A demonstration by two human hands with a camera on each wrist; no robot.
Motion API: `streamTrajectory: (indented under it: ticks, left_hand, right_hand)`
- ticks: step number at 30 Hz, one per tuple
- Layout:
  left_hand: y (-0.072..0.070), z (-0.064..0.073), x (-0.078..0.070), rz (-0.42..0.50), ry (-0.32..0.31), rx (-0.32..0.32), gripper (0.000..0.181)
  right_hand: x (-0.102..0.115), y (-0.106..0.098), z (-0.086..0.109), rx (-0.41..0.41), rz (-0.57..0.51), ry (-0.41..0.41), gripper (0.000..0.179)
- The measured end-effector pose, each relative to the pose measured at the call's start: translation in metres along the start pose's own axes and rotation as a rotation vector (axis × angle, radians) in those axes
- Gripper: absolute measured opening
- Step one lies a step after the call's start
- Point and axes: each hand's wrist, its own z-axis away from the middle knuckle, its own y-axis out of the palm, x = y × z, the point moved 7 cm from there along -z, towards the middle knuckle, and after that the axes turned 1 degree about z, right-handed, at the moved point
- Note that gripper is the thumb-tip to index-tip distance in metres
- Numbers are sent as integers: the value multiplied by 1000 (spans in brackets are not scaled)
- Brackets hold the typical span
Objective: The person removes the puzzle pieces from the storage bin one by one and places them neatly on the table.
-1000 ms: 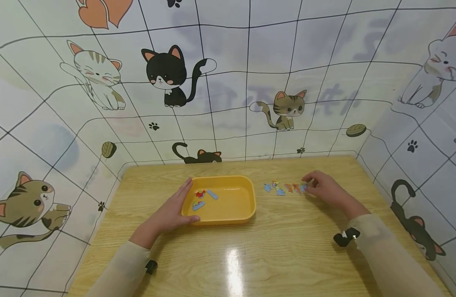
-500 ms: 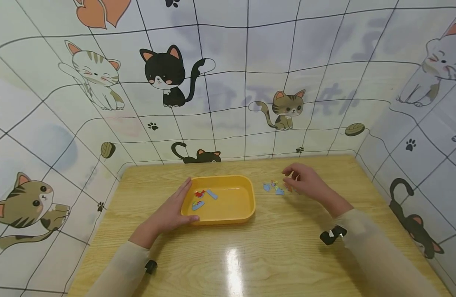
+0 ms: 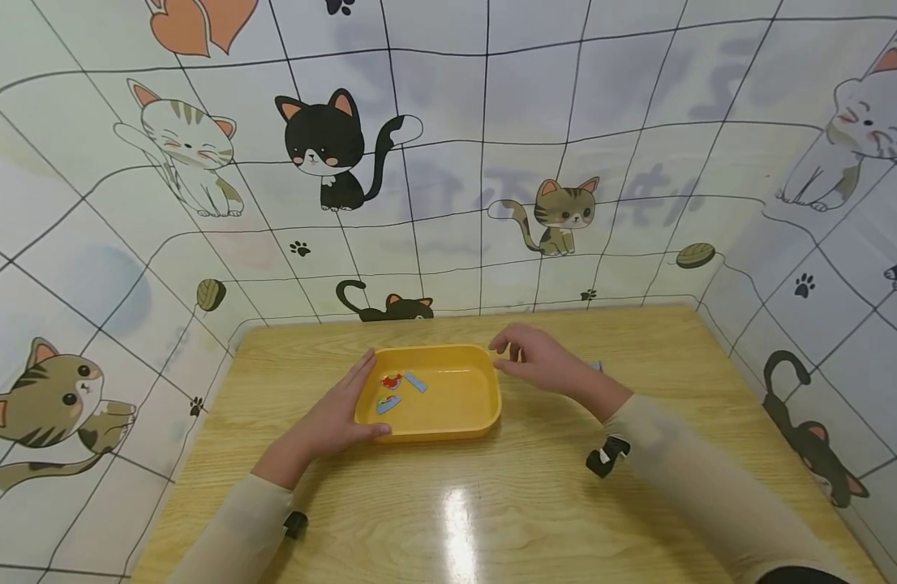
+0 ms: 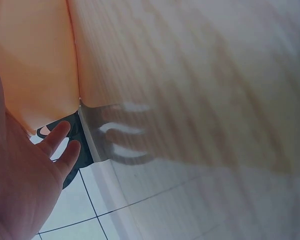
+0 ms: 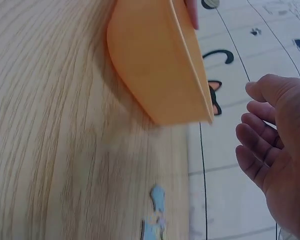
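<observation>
My left hand (image 3: 332,410) spans the left end of a shallow yellow tray (image 3: 444,434), thumb at the front and fingers along the back-left side; it holds the tray there. Small flat picture pieces lie in the tray: a red one (image 3: 392,381), a blue strip (image 3: 415,382) and a blue-edged piece (image 3: 388,404). My right hand (image 3: 539,361) hovers by the tray's right end, fingers loosely bent, nothing visible between them. In the right wrist view, light-blue pieces (image 5: 158,198) lie on the table below it. The head view shows one blue piece (image 3: 597,365) beyond the wrist.
The wood-grain table (image 3: 390,511) meets a cat-patterned wall covering (image 3: 448,203) at its back edge and at both sides. A dark strap-like device (image 3: 607,456) hangs at the right wrist.
My right hand has moved left from the row of pieces to the tray's right end, now covering most of the row. The left hand and the tray stay in place.
</observation>
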Motion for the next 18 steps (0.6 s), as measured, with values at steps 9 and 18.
streamTrajectory:
  ticks: [9, 18]
  left_hand:
    - [0, -1, 2, 1, 0, -3, 130]
    - [-1, 0, -2, 23, -3, 5, 130]
  right_hand:
    - [19, 39, -37, 146, 86, -4, 35]
    - [29, 70, -59, 258, 96, -17, 41]
